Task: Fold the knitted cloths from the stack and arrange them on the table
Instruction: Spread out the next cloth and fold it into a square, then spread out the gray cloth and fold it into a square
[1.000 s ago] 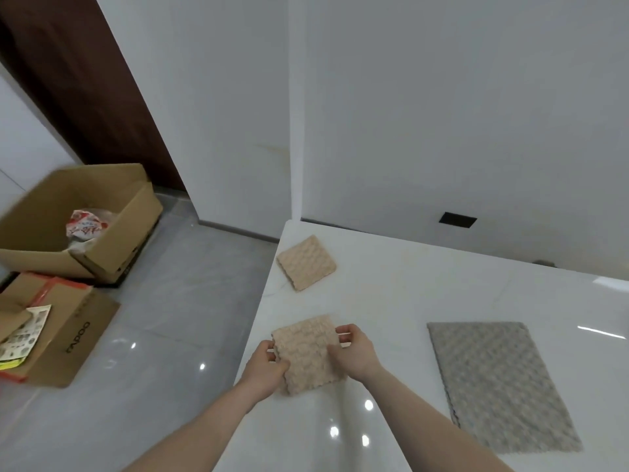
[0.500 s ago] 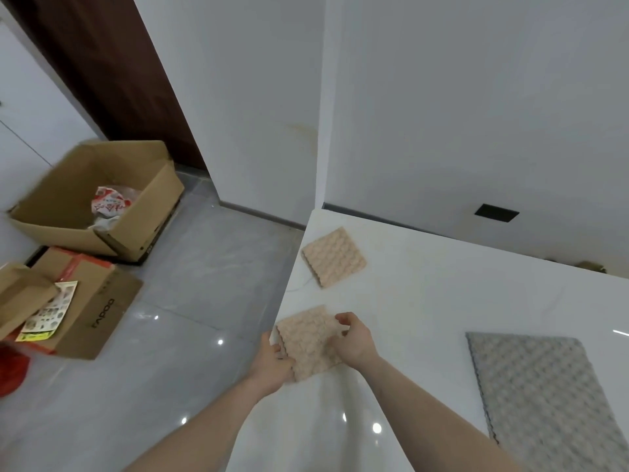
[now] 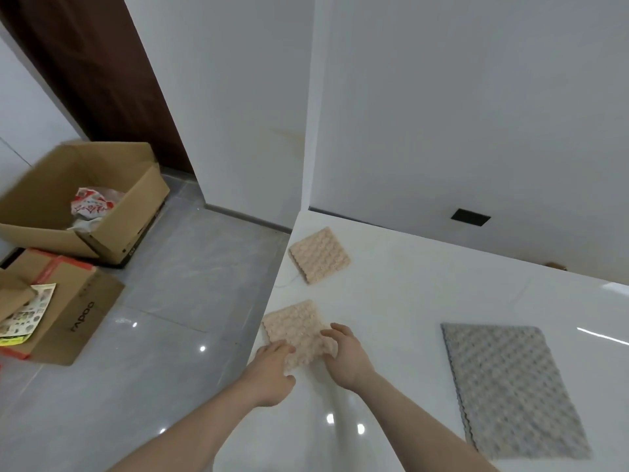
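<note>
Since a second earlier the folded beige cloth (image 3: 295, 330) had come down from between the hands to lie on the tabletop (image 3: 408, 308), and both hands had shifted from gripping its side edges to resting on its near part. The left hand (image 3: 272, 367) lay palm down with fingers stretched fairly straight over the near left corner, pressing rather than pinching, probably to flatten the fold. The right hand (image 3: 345, 357) sat at the near right corner, fingers bent over the edge; whether it pinched the cloth or merely pushed it I could not tell. Both forearms reached in from the near edge, converging on the cloth, wrists low. The cloth sat close to the tabletop's left edge, seemingly lined up with a second folded beige cloth (image 3: 319, 255) already placed farther back along that edge, the two apart, as if forming a row. A larger grey knitted cloth (image 3: 510, 390) lay unfolded, well apart to the right, probably next to be folded. On the floor to the left stood an open cardboard box (image 3: 85, 199) and another box (image 3: 68, 308) nearer.
</note>
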`<action>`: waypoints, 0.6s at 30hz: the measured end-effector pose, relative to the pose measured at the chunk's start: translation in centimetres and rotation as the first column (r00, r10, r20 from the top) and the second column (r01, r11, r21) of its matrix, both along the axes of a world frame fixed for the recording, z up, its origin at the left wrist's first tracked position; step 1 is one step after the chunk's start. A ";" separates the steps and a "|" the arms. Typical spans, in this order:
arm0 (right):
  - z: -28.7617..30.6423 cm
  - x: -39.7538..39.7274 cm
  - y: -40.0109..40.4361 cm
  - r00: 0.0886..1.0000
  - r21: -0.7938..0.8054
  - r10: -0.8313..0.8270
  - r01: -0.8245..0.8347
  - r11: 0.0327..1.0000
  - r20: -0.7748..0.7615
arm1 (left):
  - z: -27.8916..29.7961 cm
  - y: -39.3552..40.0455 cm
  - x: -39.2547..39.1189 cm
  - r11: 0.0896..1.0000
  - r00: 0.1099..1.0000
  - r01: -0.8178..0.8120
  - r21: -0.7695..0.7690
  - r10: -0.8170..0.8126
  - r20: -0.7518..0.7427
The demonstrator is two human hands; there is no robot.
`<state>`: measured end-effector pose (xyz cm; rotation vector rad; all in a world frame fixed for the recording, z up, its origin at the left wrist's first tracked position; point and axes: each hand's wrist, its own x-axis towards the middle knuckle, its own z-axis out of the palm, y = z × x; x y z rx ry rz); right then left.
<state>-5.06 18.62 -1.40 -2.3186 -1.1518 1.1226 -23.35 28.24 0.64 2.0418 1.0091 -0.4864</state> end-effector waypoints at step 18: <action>8.5 4.3 -17.9 0.895 0.283 -0.440 0.442 0.851 -0.075 | 6.9 -9.2 7.0 0.974 0.928 0.219 0.055 -0.225 0.296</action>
